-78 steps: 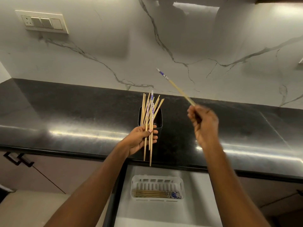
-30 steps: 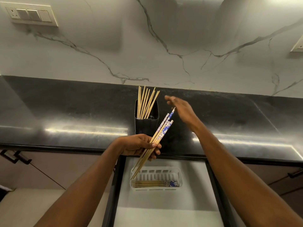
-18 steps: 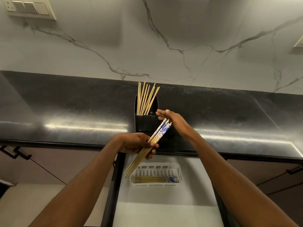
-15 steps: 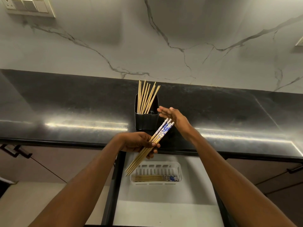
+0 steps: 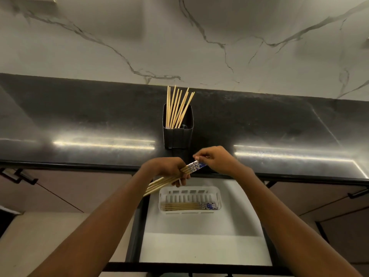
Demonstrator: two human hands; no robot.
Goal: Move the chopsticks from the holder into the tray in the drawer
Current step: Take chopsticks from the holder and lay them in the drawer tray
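Left hand [image 5: 166, 168] grips a chopstick bundle [image 5: 169, 179] above the drawer's white tray [image 5: 217, 193], right hand [image 5: 216, 159] pinching its blue-patterned ends; more chopsticks stand in the black holder [image 5: 177, 136] on the worktop [image 5: 79, 120].

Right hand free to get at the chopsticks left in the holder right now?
Probably not yet. The right hand is pinching the blue-patterned ends of the bundle that the left hand grips. The holder stands just beyond it, unobstructed, its chopsticks sticking up.
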